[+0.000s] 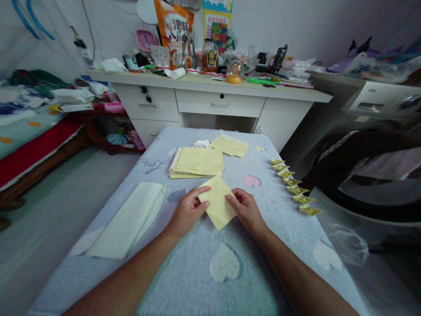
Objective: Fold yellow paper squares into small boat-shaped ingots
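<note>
Between my two hands a square sheet of yellow paper [217, 206] is held up, turned so one corner points toward me. My left hand [190, 206] pinches its left corner between thumb and fingers. On the opposite corner, my right hand [246, 208] grips with the thumb on top and the fingers behind. Just beyond lies a stack of yellow paper [199, 160], with another creased yellow sheet [230, 145] behind it to the right. Several small folded paper boats [297, 190] stand in a row along the right edge.
A folded pale cloth or paper bundle [131, 219] lies at the left on the blue heart-patterned cover [184, 281]. A crumpled white tissue [201, 143] sits behind the stack. Beyond is a cluttered white desk [217, 102]; a washing machine [384, 105] stands at right.
</note>
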Demonstrator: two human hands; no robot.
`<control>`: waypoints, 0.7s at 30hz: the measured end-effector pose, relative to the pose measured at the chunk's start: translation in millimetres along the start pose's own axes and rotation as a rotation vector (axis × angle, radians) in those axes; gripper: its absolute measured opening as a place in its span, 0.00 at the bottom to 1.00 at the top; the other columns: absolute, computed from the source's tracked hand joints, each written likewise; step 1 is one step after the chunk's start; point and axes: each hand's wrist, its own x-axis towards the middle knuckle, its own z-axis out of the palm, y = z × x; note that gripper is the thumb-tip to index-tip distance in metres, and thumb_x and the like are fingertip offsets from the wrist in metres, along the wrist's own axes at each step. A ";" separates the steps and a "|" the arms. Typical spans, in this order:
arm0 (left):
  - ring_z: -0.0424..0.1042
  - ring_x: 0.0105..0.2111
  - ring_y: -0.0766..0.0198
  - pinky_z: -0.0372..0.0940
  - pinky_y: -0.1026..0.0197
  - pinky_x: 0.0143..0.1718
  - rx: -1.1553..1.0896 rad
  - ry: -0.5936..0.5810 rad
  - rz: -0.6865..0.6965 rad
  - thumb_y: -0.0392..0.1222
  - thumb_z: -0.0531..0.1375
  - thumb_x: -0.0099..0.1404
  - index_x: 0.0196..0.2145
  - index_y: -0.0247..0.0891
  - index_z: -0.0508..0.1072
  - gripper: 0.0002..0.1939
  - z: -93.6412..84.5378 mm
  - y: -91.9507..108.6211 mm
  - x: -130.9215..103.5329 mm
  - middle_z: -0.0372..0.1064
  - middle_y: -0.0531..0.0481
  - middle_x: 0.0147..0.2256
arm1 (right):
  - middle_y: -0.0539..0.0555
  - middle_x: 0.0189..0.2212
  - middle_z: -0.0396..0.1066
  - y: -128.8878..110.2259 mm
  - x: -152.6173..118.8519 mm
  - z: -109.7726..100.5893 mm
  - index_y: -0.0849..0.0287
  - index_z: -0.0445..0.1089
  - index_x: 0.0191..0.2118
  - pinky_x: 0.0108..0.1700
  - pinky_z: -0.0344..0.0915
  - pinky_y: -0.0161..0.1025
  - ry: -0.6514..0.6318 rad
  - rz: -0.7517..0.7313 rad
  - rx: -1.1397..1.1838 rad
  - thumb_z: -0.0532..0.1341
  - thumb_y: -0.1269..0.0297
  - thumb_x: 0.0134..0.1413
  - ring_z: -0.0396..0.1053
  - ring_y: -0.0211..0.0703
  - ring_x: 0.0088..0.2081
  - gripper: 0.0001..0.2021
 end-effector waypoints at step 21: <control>0.70 0.29 0.66 0.65 0.64 0.33 -0.033 -0.061 -0.041 0.35 0.57 0.57 0.61 0.33 0.56 0.34 0.7 -1.8 0.3 0.73 0.49 0.31 | 0.56 0.46 0.67 -17.3 -24.3 1.6 0.53 0.70 0.49 0.52 0.52 0.51 -0.209 -0.656 -0.986 0.57 0.79 0.44 0.57 0.51 0.49 0.24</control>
